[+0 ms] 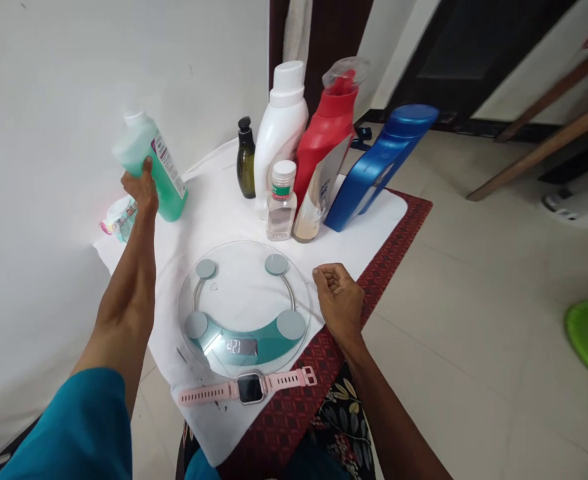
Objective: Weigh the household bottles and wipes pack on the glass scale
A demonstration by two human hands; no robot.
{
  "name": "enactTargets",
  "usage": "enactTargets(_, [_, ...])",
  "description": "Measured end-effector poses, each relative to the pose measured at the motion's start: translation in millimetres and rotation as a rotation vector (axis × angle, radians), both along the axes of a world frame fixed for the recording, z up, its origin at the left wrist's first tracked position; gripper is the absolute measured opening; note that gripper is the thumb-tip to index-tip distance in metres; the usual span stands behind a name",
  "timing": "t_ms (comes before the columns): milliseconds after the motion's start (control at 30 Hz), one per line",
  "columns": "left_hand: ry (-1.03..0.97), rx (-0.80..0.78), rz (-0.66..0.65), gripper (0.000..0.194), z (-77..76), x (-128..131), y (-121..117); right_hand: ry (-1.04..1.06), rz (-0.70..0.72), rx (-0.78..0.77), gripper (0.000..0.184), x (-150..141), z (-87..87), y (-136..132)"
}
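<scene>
At the table's far left, my left hand (144, 188) is wrapped round a large bottle of green liquid (171, 193) with a white cap. The bottle leans, its lower end near the cloth. A crinkled plastic packet (121, 219) lies just beside that wrist. My right hand (339, 293) rests near the table's right edge, fingers curled, nothing visible in them. To its left is a round glass weighing scale (244, 287) with a lit display (241, 347); its digits are hard to read. A pink-strapped smartwatch (250, 387) lies along the scale's near edge.
Behind the scale stand a dark pump bottle (245, 160), a white bottle (280, 127), a red bottle (325, 127), a small clear bottle (281, 213), a beige-bottomed tube (317, 200) and a tilted blue bottle (379, 167). White cloth (204, 217) covers much of the red-patterned table (399, 233).
</scene>
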State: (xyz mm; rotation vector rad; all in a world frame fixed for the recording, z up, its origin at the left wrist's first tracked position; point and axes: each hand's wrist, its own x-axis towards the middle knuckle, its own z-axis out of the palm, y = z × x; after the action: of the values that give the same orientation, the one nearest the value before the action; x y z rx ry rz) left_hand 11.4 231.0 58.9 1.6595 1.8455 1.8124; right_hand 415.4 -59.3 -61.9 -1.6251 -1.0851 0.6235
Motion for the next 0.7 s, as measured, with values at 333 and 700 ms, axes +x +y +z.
enactTargets(333, [-0.272, 0.129, 0.157, 0.044, 38.7, 42.6, -134.6, 0.006, 0.019, 0.050, 0.020, -3.6, 4.9, 1.7])
enactTargets(700, [-0.372, 0.144, -0.059, 0.039, 66.9, 81.7, -297.9, -0.027, 0.017, 0.065, 0.012, -5.6, 7.2, 4.5])
